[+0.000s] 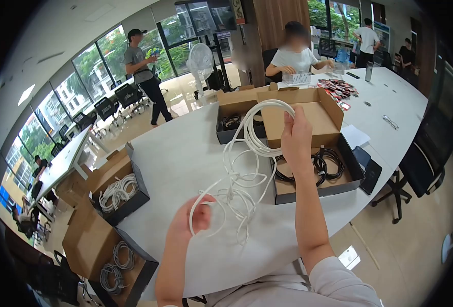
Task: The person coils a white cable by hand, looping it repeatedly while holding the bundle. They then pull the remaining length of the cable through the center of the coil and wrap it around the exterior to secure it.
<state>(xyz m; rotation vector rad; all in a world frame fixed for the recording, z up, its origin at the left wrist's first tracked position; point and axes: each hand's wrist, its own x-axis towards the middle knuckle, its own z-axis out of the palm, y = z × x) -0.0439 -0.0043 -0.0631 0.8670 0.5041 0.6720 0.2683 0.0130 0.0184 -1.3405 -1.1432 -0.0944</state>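
My right hand (pixel 296 138) is closed around a coil of white cable (pixel 253 134), raised above the table with its loops hanging to the left. From the coil, loose tangled turns trail down to the tabletop. Lower and to the left, my left hand (pixel 193 217), slightly blurred, has its fingers curled on a loop of the same cable. Just beyond my right forearm stands an open cardboard box (pixel 316 195) with coiled black cables (pixel 331 162) in it.
Behind it is another open box (pixel 225 137) with black cables. At left are a box (pixel 143 179) of white cables and a box (pixel 147 266) of grey coils. A phone (pixel 371 176) lies by the right edge. Across the white table (pixel 170 148), a person (pixel 295 59) handles clear containers near red packets (pixel 337 88).
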